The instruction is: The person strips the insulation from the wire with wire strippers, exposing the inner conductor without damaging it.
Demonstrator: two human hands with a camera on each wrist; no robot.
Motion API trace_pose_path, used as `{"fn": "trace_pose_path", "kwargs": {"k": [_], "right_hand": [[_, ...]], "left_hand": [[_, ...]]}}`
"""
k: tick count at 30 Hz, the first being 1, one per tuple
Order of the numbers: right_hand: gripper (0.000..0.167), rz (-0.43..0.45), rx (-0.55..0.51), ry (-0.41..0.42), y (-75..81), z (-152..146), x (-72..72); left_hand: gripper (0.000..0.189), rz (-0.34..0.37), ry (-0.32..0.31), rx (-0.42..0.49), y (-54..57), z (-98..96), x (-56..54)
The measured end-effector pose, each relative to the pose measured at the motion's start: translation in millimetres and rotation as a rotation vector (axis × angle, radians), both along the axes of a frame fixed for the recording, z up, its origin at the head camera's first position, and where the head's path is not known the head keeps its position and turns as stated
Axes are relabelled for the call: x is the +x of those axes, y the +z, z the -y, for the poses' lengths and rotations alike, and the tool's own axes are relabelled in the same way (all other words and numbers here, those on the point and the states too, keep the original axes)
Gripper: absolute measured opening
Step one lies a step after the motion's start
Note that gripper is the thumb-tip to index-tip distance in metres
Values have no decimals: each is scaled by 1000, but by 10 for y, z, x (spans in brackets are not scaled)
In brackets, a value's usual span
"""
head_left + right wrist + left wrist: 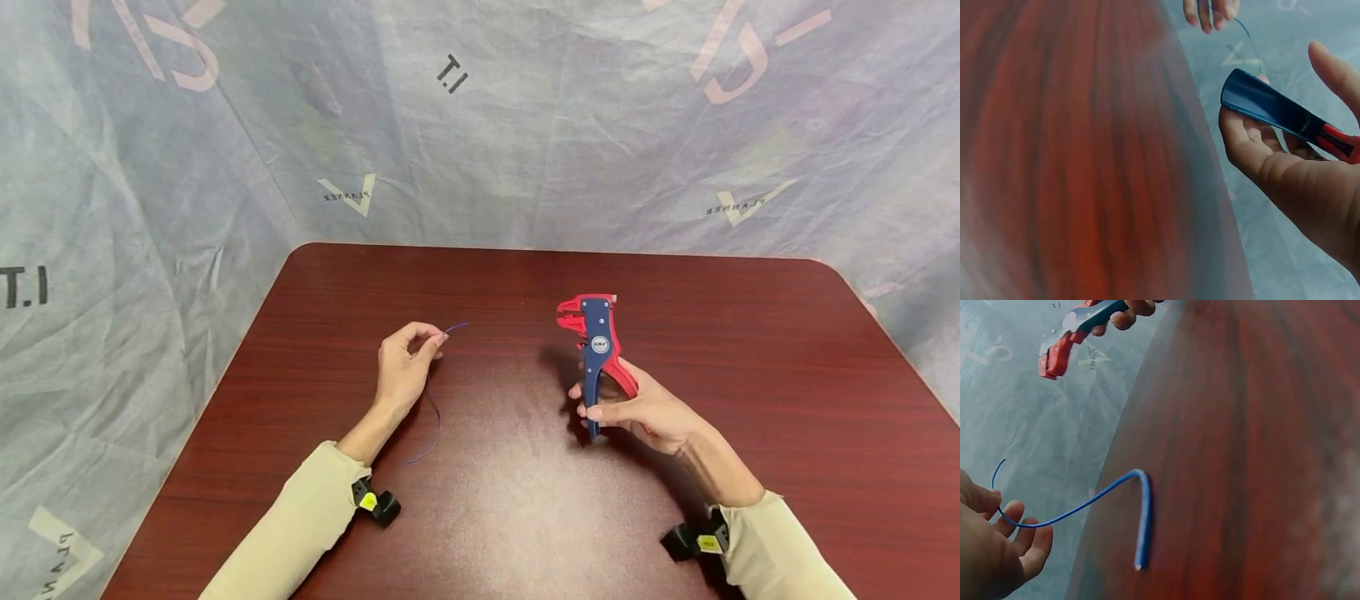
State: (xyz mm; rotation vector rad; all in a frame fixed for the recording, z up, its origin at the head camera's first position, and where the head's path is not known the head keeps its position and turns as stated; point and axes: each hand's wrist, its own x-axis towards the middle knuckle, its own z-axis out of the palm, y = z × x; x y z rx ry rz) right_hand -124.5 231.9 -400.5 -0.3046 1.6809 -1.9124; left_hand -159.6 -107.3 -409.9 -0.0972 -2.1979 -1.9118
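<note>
In the head view my left hand (405, 367) pinches a thin blue wire (437, 417) between thumb and finger. A short end sticks out past the fingertips toward the right, and the longer part hangs in a curve toward the table. The left wrist view shows the wire (1094, 499) bending near its cut end. My right hand (652, 412) grips a red and blue wire stripper (600, 333) by its handles, with the red jaws upward and facing left. In the right wrist view the thumb stands off the blue handle (1269, 103) while the fingers curl under it. Wire and stripper are apart.
Both hands are over a dark reddish wooden table (510, 517). Grey printed sheeting (525, 125) hangs behind it and along the sides. A small black camera (386, 507) is strapped at the left wrist and another camera (681, 542) at the right wrist.
</note>
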Motion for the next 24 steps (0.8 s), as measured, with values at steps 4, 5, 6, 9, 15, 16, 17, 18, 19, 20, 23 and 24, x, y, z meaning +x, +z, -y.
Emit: {"fn": "trace_pose_path", "kwargs": {"k": [4,5,6,9,15,16,17,18,19,20,23,24], "right_hand": [[65,36,-94,65,10,78,14],[65,41,-116,83,8,96,13],[65,48,-133,96,5,114,13],[65,44,-148,112,-6,170,15],[60,-33,-162,86,-18,270,22],[59,-45,-176,92,-20,283,20],[57,-56,-187,101,-23,293,18],[55,-67,-195,110,-27,302,16],[54,-83,-203,126,-30,309,13],[52,-90,-208,139,-31,319,12],[46,-115,-210,181,-37,343,9],[44,-119,-214,194,-39,351,10]], "left_hand": [[7,-22,-44,99,17,-46,-2],[7,-31,-58,124,22,-58,-2],[7,-35,-70,145,26,-71,-2],[7,-41,-101,181,36,-110,3],[8,-33,-126,196,102,-197,42],[9,-24,-128,203,119,-212,52],[9,-11,-130,212,134,-228,60],[9,5,-131,223,148,-242,67],[9,23,-132,233,163,-256,76],[9,39,-134,247,177,-269,85],[9,69,-139,266,219,-308,106],[9,73,-143,271,232,-319,113]]}}
